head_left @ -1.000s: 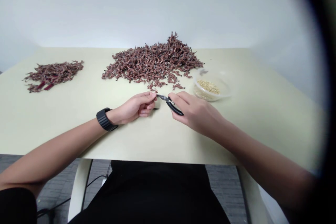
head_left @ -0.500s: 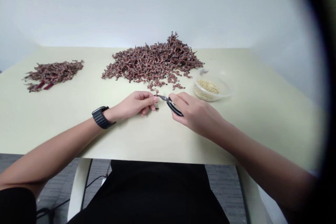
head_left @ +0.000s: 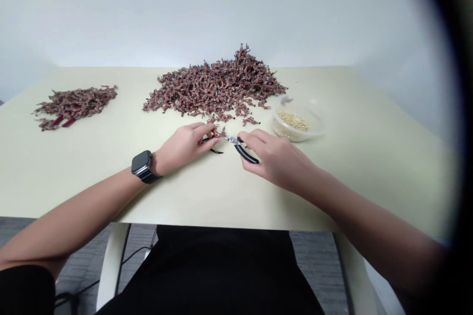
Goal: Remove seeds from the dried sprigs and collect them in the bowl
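Note:
My right hand grips small black-handled pliers, jaws pointing left. My left hand, with a black watch on its wrist, pinches a small reddish-brown piece with a thin black wire right at the plier jaws. Both hands rest on the pale green table just in front of a large heap of the same reddish-brown pieces.
A smaller heap of the reddish-brown pieces lies at the far left. A clear plastic bowl of small pale bits stands right of the hands. A white wall runs behind the table. The table's near edge is just below my forearms.
My left hand has shifted slightly away from me and turned, its fingers now lower on the table with the black wire showing beneath them. The pliers stay at about the same spot.

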Demonstrator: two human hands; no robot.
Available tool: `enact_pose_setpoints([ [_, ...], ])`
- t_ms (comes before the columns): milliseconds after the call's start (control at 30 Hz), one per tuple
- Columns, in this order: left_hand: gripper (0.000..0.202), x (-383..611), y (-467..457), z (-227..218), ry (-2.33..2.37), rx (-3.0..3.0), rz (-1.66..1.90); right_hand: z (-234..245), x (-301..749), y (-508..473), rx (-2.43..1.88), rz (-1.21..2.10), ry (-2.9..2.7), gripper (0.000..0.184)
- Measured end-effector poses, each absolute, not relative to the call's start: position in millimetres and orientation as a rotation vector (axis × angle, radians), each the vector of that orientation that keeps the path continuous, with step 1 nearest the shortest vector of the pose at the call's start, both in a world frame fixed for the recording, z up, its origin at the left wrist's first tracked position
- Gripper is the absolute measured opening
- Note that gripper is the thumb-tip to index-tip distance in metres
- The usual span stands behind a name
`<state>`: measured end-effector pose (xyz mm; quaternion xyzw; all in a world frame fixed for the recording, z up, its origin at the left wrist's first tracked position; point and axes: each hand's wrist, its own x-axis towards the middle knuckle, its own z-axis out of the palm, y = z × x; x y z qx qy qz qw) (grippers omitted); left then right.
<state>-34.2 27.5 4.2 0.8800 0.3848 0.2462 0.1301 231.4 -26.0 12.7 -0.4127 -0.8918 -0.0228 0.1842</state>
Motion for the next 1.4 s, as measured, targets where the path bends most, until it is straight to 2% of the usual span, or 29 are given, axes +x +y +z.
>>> enact_pose_setpoints([
  [333,0.042,-42.2,34.3,-0.4,1.041,2.739,0.661,11.1,232.5,-24.8,-1.155,0.006,-2.501,0.041],
  [567,0.028,-35.6,33.3,6.1,1.088,2.264,0.858,12.2,233.3,-23.6,-1.151,-0.093,-2.406,0.049],
  [800,0.044,-28.5,30.1,-2.4,0.932,1.643,0.711,13.5,234.2,-22.2,-1.14,-0.247,-2.385,0.049],
  [1400,0.049,-24.5,22.9,-0.2,0.943,1.501,0.609,9.1,230.5,-23.9,-1.09,-0.287,-2.453,0.047],
])
